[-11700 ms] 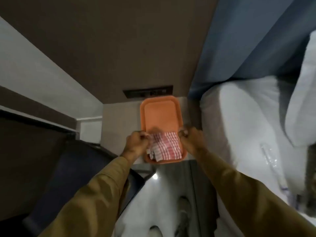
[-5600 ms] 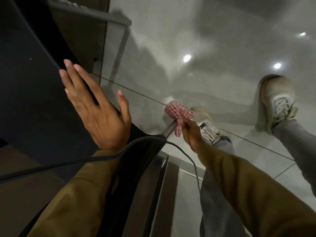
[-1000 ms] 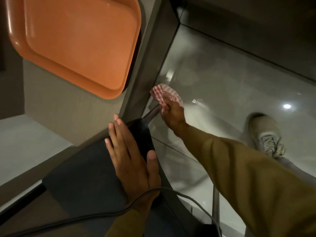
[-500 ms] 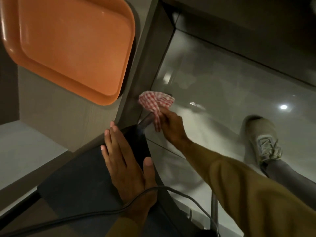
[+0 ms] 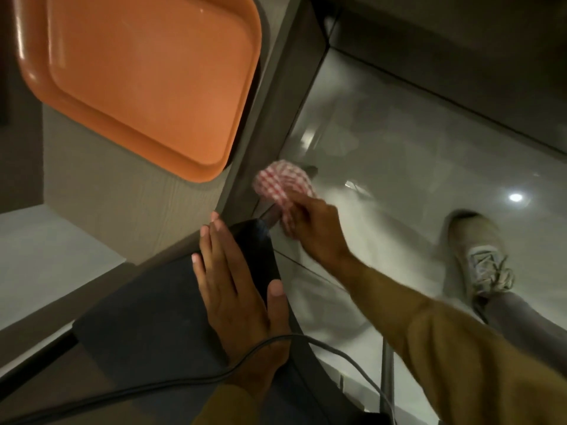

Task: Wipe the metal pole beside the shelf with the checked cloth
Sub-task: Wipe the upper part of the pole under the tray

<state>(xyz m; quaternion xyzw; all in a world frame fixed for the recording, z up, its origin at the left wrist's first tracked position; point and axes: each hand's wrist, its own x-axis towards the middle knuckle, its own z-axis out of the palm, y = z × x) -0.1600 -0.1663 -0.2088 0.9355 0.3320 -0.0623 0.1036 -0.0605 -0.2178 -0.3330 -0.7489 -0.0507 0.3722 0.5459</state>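
The red-and-white checked cloth (image 5: 283,187) is bunched around the metal pole (image 5: 272,214), of which only a short grey stretch shows below the cloth. My right hand (image 5: 316,228) grips the cloth against the pole, just right of the shelf's brown side panel (image 5: 260,139). My left hand (image 5: 239,289) lies flat with fingers together on a dark padded surface (image 5: 147,326), holding nothing. The pole's lower part is hidden by cloth and hand.
An orange tray (image 5: 138,78) rests on the shelf top at upper left. A black cable (image 5: 153,384) crosses my left wrist. My shoe (image 5: 478,259) stands on the glossy tiled floor (image 5: 399,142) at right. A thin metal leg (image 5: 388,372) runs down at lower centre.
My right hand has slid the cloth a little along the pole, back and forth over the last second. The left hand stays flat on the dark surface.
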